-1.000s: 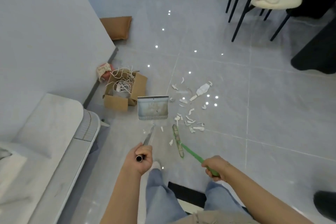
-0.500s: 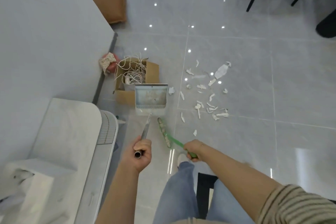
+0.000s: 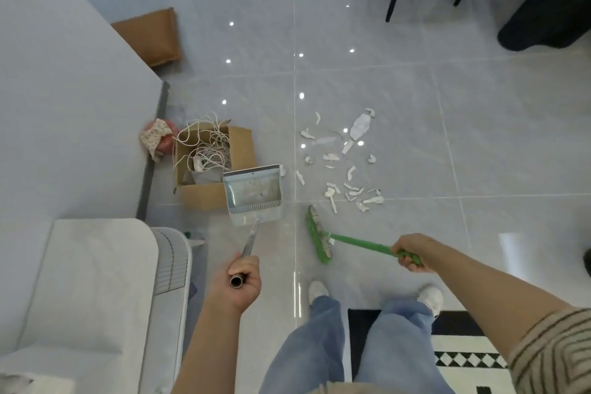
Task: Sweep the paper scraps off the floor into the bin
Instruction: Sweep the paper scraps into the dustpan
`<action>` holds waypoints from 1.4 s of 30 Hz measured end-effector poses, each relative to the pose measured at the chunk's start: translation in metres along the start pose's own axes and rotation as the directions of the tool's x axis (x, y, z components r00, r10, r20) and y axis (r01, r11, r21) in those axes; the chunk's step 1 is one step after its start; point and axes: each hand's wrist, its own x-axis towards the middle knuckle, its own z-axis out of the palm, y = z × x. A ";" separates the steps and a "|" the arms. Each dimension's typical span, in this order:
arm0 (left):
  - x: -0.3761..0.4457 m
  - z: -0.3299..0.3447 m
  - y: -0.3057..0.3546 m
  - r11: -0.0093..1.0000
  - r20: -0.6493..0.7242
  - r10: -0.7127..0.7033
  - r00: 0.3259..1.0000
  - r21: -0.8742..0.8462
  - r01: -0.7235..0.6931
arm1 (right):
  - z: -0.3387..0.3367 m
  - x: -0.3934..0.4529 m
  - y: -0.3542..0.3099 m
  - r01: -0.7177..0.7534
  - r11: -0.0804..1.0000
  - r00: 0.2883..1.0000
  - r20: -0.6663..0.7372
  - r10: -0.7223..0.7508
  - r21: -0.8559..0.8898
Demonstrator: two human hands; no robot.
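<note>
Broom and dustpan beside paper scraps (image 3: 343, 166) on the floor.
Left hand (image 3: 240, 283) grips the dustpan (image 3: 254, 193), mouth facing away; right hand (image 3: 411, 251) grips the broom (image 3: 319, 233), its handle pointing left toward the head.

hands (image 3: 244, 278) gripping dustpan (image 3: 254, 193), broom (image 3: 318, 237), scraps (image 3: 342, 166)

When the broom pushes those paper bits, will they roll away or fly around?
The paper scraps look thin, flat and torn, so they probably slide, not roll. Being small, they are likely very light and may scatter on the glossy floor. The broom should bend them easily.
</note>
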 end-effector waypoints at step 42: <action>0.039 0.048 -0.094 0.988 -0.084 -0.062 0.995 0.135 0.073 | -0.154 0.028 -0.015 0.152 0.987 0.938 -0.308 -0.163 -0.059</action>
